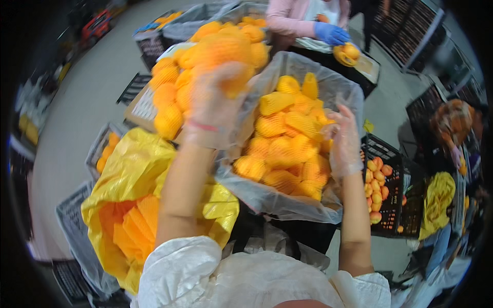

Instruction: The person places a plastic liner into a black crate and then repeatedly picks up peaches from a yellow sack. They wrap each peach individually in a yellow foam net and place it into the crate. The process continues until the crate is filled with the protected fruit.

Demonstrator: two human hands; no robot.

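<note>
My left hand [221, 102], in a clear plastic glove and blurred, is closed around an orange-yellow fruit in foam netting [221, 48]. It is over the left side of a crate with a translucent plastic liner [348, 82]. Inside that crate lies a heap of yellow-orange fruit in netting sleeves [287, 144]. At the crate's right side my gloved right hand [344, 140] has its fingers apart beside the heap and appears to hold nothing. A stack of netted fruit [169, 98] stands to the left of the crate, partly behind my left hand.
An open yellow plastic sack [131, 161] at lower left holds orange foam netting sleeves [136, 223]. Bare peach-like fruit [375, 184] fills part of a black crate [393, 204] at right. Across from me, a person's blue-gloved hand [332, 34] is near netted fruit [347, 53].
</note>
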